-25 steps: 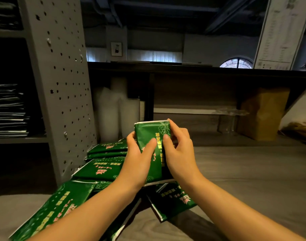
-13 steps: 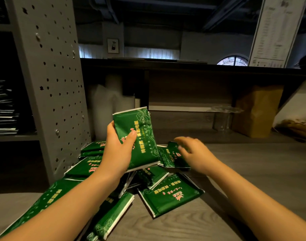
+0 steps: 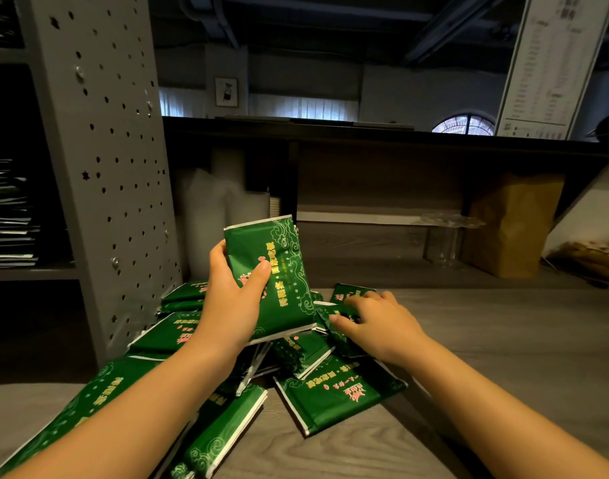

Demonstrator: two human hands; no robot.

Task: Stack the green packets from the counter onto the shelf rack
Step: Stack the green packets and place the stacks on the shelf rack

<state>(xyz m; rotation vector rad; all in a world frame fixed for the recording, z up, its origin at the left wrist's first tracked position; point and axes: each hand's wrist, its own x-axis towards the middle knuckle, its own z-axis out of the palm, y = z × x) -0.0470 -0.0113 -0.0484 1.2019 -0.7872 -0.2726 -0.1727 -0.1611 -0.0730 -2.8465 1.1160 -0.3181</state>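
My left hand (image 3: 232, 305) grips a green packet (image 3: 279, 271) upright above the pile, thumb across its front. Several more green packets (image 3: 334, 392) lie scattered on the grey wooden counter (image 3: 503, 357) below and to the left. My right hand (image 3: 379, 323) lies palm down on one packet (image 3: 341, 331) in the pile, fingers curled over its far edge. The grey perforated shelf rack (image 3: 99, 167) stands at the left, with dark flat stacks (image 3: 9, 216) on its shelf.
A brown paper bag (image 3: 510, 223) and a clear glass stand (image 3: 448, 236) sit at the back right under a dark upper counter. Pale plastic-wrapped stacks (image 3: 210, 216) stand behind the pile. A white chart (image 3: 551, 63) leans at the upper right.
My right hand let go of the upright packet and dropped onto a packet in the pile. My left hand alone now holds the upright packet, a little higher and further left.
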